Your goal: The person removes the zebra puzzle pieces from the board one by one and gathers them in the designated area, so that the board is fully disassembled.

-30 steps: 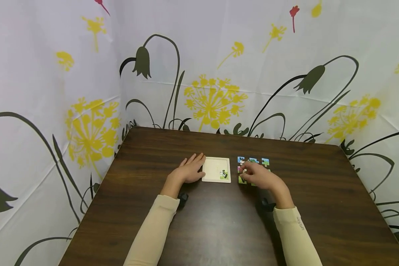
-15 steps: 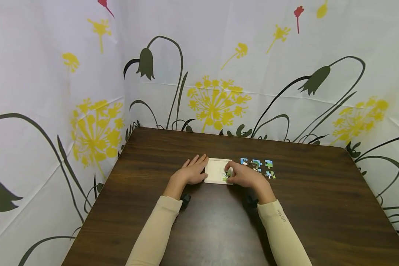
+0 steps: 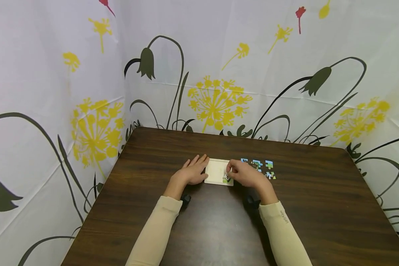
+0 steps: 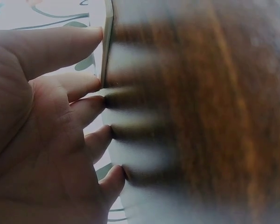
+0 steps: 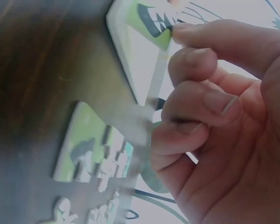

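Note:
A small square wooden puzzle tray (image 3: 215, 171) lies on the dark table. My left hand (image 3: 192, 171) is flat beside it, fingers spread, with thumb and index finger touching its left edge, as the left wrist view confirms. A green puzzle piece (image 5: 154, 23) with a black-and-white figure sits in the tray's near right corner. Over the tray's right side, my right hand (image 3: 247, 173) has thumb and index finger pinched together at a puzzle piece, which the fingers mostly hide. Its other fingers are curled in.
Several loose puzzle pieces (image 3: 269, 164) lie right of the tray, partly behind the right hand. In the right wrist view, a green loose piece (image 5: 79, 140) is closest to that hand. A flowered curtain (image 3: 216, 66) hangs behind the table (image 3: 305, 192).
My right hand has moved left from the loose pieces to the tray's right side, then lifted or shifted slightly within the last half second. My left hand stays at the tray's left edge.

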A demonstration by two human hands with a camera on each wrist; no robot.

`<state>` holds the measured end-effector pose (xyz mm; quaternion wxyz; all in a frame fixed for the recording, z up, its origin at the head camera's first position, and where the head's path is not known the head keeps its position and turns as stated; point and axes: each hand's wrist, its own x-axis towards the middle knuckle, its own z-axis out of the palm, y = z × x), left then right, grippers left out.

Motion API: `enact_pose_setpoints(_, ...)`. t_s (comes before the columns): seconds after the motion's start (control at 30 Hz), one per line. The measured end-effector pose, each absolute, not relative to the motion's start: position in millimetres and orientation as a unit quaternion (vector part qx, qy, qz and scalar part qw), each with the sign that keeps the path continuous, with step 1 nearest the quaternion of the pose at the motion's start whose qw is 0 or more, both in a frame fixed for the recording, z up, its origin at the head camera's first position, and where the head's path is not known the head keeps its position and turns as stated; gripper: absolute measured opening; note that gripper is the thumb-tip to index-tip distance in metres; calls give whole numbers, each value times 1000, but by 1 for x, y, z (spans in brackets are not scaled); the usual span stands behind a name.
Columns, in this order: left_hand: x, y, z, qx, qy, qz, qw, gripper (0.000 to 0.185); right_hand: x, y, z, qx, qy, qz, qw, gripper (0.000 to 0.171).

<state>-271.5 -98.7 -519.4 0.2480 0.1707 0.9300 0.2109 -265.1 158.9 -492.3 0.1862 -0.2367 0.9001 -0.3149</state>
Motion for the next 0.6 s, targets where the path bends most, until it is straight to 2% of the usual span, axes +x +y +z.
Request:
enact_pose_setpoints(0.3, -260, -98, -501, 175, 928, 222, 242, 75, -255, 176, -478, -243, 892, -343, 168, 7)
enact_pose_setpoints(0.6, -263, -99, -507, 174, 929, 229, 234, 84, -243, 244, -453, -195, 897, -355, 175, 11)
